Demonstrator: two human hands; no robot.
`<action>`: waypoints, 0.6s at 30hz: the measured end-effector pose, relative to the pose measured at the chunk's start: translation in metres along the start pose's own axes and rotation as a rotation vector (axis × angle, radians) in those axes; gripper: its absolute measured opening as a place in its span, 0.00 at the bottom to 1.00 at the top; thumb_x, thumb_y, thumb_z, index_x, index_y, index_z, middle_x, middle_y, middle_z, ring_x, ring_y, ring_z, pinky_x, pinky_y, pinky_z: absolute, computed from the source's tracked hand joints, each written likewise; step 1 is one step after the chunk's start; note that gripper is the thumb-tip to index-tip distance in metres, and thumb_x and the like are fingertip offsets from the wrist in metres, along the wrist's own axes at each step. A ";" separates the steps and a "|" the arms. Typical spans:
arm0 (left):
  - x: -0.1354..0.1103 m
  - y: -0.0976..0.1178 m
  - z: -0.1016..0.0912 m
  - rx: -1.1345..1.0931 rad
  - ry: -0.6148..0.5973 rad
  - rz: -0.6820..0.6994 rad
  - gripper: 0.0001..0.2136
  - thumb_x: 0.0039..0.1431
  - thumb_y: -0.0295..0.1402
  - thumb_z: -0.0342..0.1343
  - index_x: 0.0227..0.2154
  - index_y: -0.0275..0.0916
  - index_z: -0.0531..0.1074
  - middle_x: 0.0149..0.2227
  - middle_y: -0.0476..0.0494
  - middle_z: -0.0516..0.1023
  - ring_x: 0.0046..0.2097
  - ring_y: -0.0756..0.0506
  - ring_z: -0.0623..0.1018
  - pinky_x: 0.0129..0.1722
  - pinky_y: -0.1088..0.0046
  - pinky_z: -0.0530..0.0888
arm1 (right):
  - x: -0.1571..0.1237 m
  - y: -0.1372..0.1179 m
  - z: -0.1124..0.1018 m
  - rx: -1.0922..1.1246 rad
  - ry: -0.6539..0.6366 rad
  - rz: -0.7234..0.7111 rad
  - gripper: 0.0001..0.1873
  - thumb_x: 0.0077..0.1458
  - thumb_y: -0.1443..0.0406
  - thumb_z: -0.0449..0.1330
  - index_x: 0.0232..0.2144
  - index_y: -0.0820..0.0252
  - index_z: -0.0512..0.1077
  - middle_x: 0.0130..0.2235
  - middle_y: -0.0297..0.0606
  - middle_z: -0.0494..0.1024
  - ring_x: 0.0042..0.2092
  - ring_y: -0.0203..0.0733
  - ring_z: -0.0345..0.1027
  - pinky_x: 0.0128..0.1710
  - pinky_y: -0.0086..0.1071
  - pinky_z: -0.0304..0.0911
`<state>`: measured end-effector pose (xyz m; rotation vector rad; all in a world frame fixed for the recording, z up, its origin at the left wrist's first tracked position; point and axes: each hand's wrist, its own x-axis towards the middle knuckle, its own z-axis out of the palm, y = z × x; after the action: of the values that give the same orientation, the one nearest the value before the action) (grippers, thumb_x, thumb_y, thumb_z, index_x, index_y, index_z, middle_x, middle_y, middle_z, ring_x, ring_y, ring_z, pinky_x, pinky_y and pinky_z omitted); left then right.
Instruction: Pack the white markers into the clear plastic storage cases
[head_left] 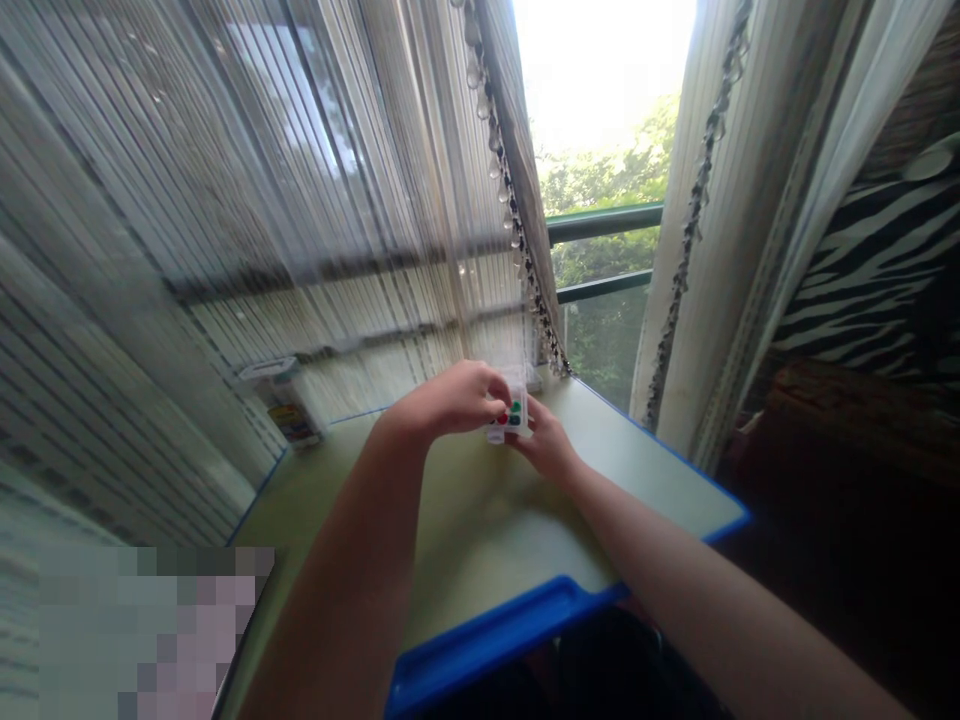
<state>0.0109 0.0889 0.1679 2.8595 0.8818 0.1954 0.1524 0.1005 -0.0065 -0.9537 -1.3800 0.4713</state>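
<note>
A small white plastic case (496,436) is at the far part of the table, with what looks like a clear lid raised behind it. Round green, red and dark pieces (516,408) show inside; their kind is too small to tell. My left hand (466,396) reaches over the case from the left, fingers bent and drawn together at the coloured pieces. Whatever they pinch is hidden. On the other side, my right hand (551,445) grips the case's right edge, its thumb toward the near side and fingers partly hidden behind the rim.
The pale table (480,540) has a blue edge and a raised blue ledge (495,640) in front. A clear container with a label (289,410) stands at the back left. String curtains (360,200) hang behind; a green railing (604,222) shows through the gap.
</note>
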 end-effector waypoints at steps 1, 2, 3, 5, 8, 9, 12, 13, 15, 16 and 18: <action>0.000 0.000 0.000 -0.027 0.013 0.019 0.13 0.49 0.27 0.50 0.35 0.36 0.78 0.28 0.47 0.78 0.28 0.52 0.73 0.28 0.79 0.66 | 0.000 -0.001 0.000 0.016 -0.004 0.007 0.33 0.41 0.63 0.67 0.52 0.53 0.67 0.49 0.39 0.74 0.50 0.48 0.67 0.49 0.42 0.65; 0.001 0.000 0.001 -0.054 0.022 0.037 0.14 0.49 0.26 0.50 0.36 0.37 0.78 0.30 0.48 0.79 0.30 0.52 0.74 0.29 0.79 0.66 | 0.000 -0.002 0.000 0.033 -0.006 0.013 0.33 0.41 0.63 0.66 0.52 0.53 0.66 0.49 0.39 0.74 0.50 0.48 0.67 0.49 0.41 0.65; 0.001 -0.001 0.003 -0.076 0.025 0.049 0.14 0.49 0.26 0.50 0.37 0.37 0.77 0.31 0.48 0.79 0.30 0.52 0.74 0.29 0.80 0.67 | 0.001 -0.002 0.000 0.048 -0.008 0.018 0.33 0.41 0.63 0.67 0.52 0.54 0.66 0.48 0.39 0.74 0.49 0.47 0.68 0.49 0.41 0.65; 0.002 -0.003 0.005 -0.094 0.023 0.050 0.14 0.49 0.25 0.49 0.36 0.38 0.77 0.30 0.49 0.79 0.30 0.52 0.75 0.29 0.80 0.67 | 0.001 -0.002 0.000 0.060 -0.012 0.022 0.33 0.40 0.63 0.67 0.52 0.54 0.67 0.48 0.39 0.74 0.49 0.47 0.68 0.49 0.41 0.65; 0.000 -0.006 0.003 -0.096 0.065 0.044 0.14 0.48 0.24 0.49 0.33 0.38 0.78 0.28 0.49 0.79 0.29 0.52 0.75 0.29 0.80 0.68 | 0.001 -0.001 0.001 0.061 -0.016 0.024 0.33 0.39 0.63 0.67 0.51 0.55 0.67 0.47 0.40 0.75 0.48 0.47 0.69 0.48 0.41 0.66; -0.002 -0.006 0.001 -0.099 0.106 0.049 0.13 0.48 0.23 0.49 0.33 0.38 0.78 0.29 0.49 0.79 0.29 0.52 0.75 0.29 0.80 0.69 | 0.002 -0.001 0.001 0.070 -0.010 0.024 0.32 0.40 0.62 0.67 0.50 0.55 0.67 0.47 0.40 0.75 0.47 0.47 0.70 0.47 0.40 0.66; -0.011 -0.009 -0.007 -0.110 0.351 0.054 0.13 0.49 0.23 0.50 0.33 0.38 0.78 0.31 0.47 0.80 0.31 0.51 0.76 0.32 0.78 0.71 | 0.002 -0.003 0.003 0.114 0.008 0.024 0.31 0.40 0.61 0.67 0.50 0.56 0.68 0.46 0.41 0.76 0.46 0.46 0.71 0.44 0.39 0.68; -0.014 -0.011 -0.009 -0.109 0.461 0.045 0.13 0.50 0.23 0.50 0.34 0.38 0.78 0.32 0.47 0.80 0.32 0.51 0.77 0.34 0.77 0.72 | 0.001 -0.004 0.003 0.121 0.010 0.023 0.31 0.40 0.60 0.67 0.49 0.56 0.68 0.46 0.41 0.76 0.45 0.46 0.72 0.44 0.38 0.69; -0.020 -0.019 -0.011 -0.096 0.677 -0.010 0.13 0.50 0.22 0.50 0.35 0.38 0.78 0.34 0.46 0.80 0.34 0.50 0.77 0.37 0.74 0.73 | 0.000 -0.008 0.004 0.112 0.001 0.019 0.29 0.40 0.60 0.67 0.48 0.57 0.69 0.44 0.41 0.77 0.44 0.46 0.73 0.43 0.38 0.69; -0.023 -0.025 -0.009 -0.079 0.754 -0.055 0.13 0.51 0.23 0.50 0.35 0.38 0.78 0.36 0.45 0.80 0.35 0.49 0.77 0.39 0.73 0.74 | -0.001 -0.010 0.005 0.099 -0.008 0.018 0.28 0.41 0.60 0.67 0.47 0.58 0.69 0.43 0.41 0.78 0.43 0.46 0.73 0.43 0.38 0.69; -0.029 -0.041 0.000 -0.031 0.813 -0.236 0.14 0.52 0.23 0.50 0.37 0.38 0.77 0.37 0.44 0.80 0.35 0.48 0.77 0.42 0.70 0.74 | -0.003 -0.013 0.005 0.063 -0.026 0.024 0.25 0.41 0.60 0.66 0.44 0.59 0.71 0.40 0.40 0.79 0.41 0.46 0.74 0.42 0.38 0.70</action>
<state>-0.0353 0.1056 0.1587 2.5826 1.2912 1.3788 0.1439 0.0925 0.0017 -0.9162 -1.3711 0.5439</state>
